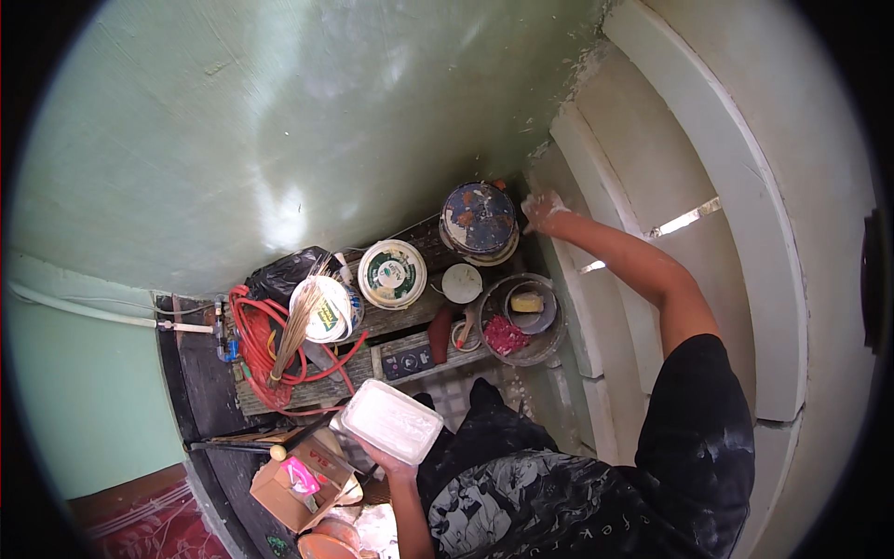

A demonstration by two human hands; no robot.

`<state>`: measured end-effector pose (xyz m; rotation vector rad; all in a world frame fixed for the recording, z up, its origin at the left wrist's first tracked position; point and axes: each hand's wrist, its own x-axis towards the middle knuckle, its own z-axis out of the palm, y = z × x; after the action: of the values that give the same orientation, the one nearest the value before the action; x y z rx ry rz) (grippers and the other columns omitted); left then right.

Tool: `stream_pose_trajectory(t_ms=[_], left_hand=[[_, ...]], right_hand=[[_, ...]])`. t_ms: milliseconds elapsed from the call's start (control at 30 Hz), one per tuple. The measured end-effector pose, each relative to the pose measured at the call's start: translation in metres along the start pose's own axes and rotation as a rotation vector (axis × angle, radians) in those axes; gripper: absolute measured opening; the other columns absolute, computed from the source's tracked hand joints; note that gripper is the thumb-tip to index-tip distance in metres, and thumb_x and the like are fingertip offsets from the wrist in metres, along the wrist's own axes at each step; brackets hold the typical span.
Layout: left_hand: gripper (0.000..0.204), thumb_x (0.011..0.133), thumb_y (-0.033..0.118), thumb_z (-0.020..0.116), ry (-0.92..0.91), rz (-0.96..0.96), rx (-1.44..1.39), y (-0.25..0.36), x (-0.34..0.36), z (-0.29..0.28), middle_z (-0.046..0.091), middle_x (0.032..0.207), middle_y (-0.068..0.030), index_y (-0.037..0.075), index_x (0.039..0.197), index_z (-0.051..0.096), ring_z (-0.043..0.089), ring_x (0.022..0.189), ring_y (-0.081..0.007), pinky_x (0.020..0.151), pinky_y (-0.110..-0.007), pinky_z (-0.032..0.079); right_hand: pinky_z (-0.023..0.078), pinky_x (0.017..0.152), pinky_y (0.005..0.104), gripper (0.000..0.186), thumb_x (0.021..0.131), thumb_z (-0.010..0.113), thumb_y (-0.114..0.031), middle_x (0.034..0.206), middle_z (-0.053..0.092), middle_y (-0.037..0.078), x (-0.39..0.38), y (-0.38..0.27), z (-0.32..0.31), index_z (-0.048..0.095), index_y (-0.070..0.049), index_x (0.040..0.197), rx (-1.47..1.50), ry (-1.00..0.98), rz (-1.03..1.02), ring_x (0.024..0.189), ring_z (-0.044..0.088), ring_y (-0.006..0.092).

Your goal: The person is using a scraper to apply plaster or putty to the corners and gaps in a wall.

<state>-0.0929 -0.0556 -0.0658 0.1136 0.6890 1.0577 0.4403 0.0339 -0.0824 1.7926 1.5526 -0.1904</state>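
Note:
My left hand (393,462) is closed around a white rectangular plastic tub (392,422), held level at waist height. White paste or powder covers the tub's inside. Stretched far out at the upper right, my right hand (544,211) is by the corner where the green wall (391,121) meets the pale stepped panels (610,200). Its fingers look apart and bent, with white smears on the skin, and nothing clear shows in them. Just left of this hand stands a paint-stained bucket with a dark lid (479,219).
On a wooden slatted bench (410,321) stand white paint tubs (392,274) and a grey basin (523,352) holding a pink cloth and a yellow sponge. A red hose (247,340) coils beside a stick broom (296,326). An open cardboard box (289,494) lies at lower left.

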Motion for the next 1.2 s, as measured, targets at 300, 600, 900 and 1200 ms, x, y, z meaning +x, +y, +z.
stream_pose_trajectory(t_ms=[300, 600, 900, 1200], left_hand=[[0.073, 0.093, 0.067, 0.028, 0.031, -0.001, 0.057, -0.004, 0.002, -0.007, 0.037, 0.149, -0.0054, 0.018, 0.147, 0.031, 0.042, 0.132, -0.0300, 0.109, -0.048, 0.037], [0.077, 0.092, 0.070, 0.028, 0.009, -0.002, -0.008, 0.006, 0.016, -0.013, 0.037, 0.150, -0.0060, 0.017, 0.148, 0.031, 0.042, 0.133, -0.0308, 0.109, -0.048, 0.036], [0.077, 0.092, 0.069, 0.028, -0.029, -0.046, 0.063, 0.019, 0.036, -0.014, 0.038, 0.149, -0.0056, 0.016, 0.148, 0.032, 0.044, 0.130, -0.0318, 0.107, -0.048, 0.038], [0.076, 0.092, 0.069, 0.027, -0.076, -0.061, 0.028, 0.033, 0.044, -0.015, 0.041, 0.147, -0.0055, 0.016, 0.146, 0.034, 0.045, 0.129, -0.0306, 0.107, -0.047, 0.038]], right_hand=[[0.044, 0.093, 0.0451, 0.031, 0.094, 0.049, -0.027, 0.124, 0.057, 0.011, 0.072, 0.018, 0.094, 0.057, -0.014, 0.121, 0.588, 0.192, 0.348, 0.113, 0.056, 0.0279], [0.039, 0.099, 0.0600, 0.042, 0.092, 0.050, -0.024, 0.139, 0.049, 0.009, -0.088, -0.065, 0.040, 0.052, -0.014, 0.132, 0.030, -0.239, 0.019, 0.128, 0.047, 0.0269], [0.044, 0.086, 0.0430, 0.030, 0.091, 0.049, -0.021, 0.118, 0.060, 0.007, -0.080, -0.029, 0.071, 0.063, -0.015, 0.117, -0.103, 0.010, 0.140, 0.110, 0.057, 0.0268], [0.047, 0.086, 0.0485, 0.017, 0.089, 0.051, -0.023, 0.099, 0.065, 0.004, -0.128, -0.069, 0.029, 0.067, -0.017, 0.096, -0.048, 0.322, -0.035, 0.103, 0.062, 0.0251]])
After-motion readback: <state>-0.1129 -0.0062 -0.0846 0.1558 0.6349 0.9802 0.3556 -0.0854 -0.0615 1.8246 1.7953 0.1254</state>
